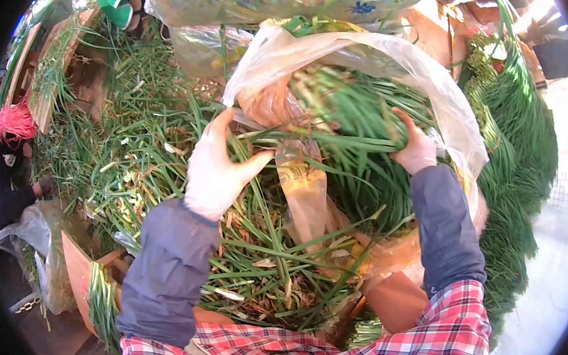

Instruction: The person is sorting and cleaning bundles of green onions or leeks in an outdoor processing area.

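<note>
A large clear plastic bag (432,76) lies with its mouth gaping toward me. Inside it is a bunch of long green chives (362,117), partly smeared by motion. My right hand (415,144) reaches in at the right side, its fingers curled around the leafy end of the bunch. At the bag's left edge is my left hand (215,165), thumb and fingers spread wide with nothing between them. Below the bag mouth hangs a strip of clear plastic with yellow print (306,192). Loose leaves and trimmings (270,270) lie beneath both hands.
Chives are stacked in a long heap (517,176) on the right. A filled plastic bag with blue print (277,3) lies at the back. Red string (16,120) sits at far left, near another person's dark sleeve (18,203). Wooden boards (79,275) edge the work area.
</note>
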Available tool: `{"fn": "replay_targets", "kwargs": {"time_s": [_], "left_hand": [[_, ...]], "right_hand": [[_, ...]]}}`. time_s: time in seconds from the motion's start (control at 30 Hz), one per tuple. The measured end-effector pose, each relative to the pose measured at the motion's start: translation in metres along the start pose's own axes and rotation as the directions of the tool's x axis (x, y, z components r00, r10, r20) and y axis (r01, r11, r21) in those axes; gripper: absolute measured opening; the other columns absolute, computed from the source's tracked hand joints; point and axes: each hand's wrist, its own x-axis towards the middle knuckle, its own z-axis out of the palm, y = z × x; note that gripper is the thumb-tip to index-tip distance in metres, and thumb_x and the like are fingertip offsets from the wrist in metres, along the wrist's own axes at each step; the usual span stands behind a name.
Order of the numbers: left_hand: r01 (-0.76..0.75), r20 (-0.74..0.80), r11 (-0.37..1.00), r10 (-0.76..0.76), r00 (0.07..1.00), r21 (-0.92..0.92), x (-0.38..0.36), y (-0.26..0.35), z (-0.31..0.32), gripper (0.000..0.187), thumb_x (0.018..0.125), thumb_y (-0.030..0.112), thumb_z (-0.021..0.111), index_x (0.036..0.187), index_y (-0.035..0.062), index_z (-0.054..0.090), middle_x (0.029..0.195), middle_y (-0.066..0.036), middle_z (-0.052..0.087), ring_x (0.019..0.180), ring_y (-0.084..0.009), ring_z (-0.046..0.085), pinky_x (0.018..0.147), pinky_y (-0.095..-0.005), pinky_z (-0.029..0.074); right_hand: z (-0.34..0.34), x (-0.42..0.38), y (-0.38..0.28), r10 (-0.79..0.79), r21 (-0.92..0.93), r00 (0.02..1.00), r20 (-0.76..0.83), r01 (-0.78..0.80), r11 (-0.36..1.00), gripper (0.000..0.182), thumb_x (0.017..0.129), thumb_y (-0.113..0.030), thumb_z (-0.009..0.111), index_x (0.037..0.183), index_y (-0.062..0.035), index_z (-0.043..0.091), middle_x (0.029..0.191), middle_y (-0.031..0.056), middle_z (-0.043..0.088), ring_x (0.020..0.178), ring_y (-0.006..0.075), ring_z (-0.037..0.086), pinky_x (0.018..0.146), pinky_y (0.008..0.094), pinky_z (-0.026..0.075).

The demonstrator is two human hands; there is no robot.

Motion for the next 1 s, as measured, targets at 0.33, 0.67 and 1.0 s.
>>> {"fn": "replay_targets", "kwargs": {"time_s": [0.33, 0.67, 1.0], "left_hand": [[0.468, 0.298, 0.532, -0.376, 0.877, -0.706, 0.012, 0.021, 0.112, 0.089, 0.065, 0.016, 0.082, 0.135, -0.0057, 0.031, 0.13, -0.018, 0.047, 0.119, -0.0262, 0.046, 0.099, -0.0337, 0.037], [0.465, 0.412, 0.239, -0.241, 0.879, -0.852, 0.006, 0.008, 0.112, 0.063, 0.082, 0.019, 0.066, 0.134, -0.0017, 0.036, 0.132, -0.016, 0.045, 0.116, -0.0297, 0.048, 0.087, -0.0389, 0.043], [0.406, 0.472, -0.278, -0.241, 0.848, -0.871, 0.023, -0.004, 0.164, 0.072, 0.091, 0.053, 0.039, 0.141, 0.0039, 0.024, 0.122, -0.008, 0.053, 0.115, -0.0258, 0.045, 0.093, -0.0431, 0.031]], "right_hand": [[-0.01, -0.026, 0.013, 0.203, -0.432, 0.96, 0.195, -0.102, 0.896, 0.1, 0.057, -0.032, 0.078, 0.141, -0.0213, 0.025, 0.113, 0.0202, 0.055, 0.104, 0.0347, 0.056, 0.086, 0.0419, 0.046], [-0.056, 0.019, -0.076, -0.221, 0.12, 0.954, 0.205, 0.199, 0.972, 0.102, 0.057, -0.049, 0.076, 0.136, -0.0001, 0.034, 0.129, 0.0262, 0.046, 0.12, 0.034, 0.047, 0.1, 0.0363, 0.037], [-0.002, 0.061, -0.144, -0.052, -0.256, 0.957, 0.286, 0.128, 0.958, 0.12, 0.043, -0.056, 0.078, 0.132, 0.007, 0.03, 0.123, 0.0251, 0.05, 0.11, 0.0337, 0.054, 0.093, 0.0391, 0.043]]}}
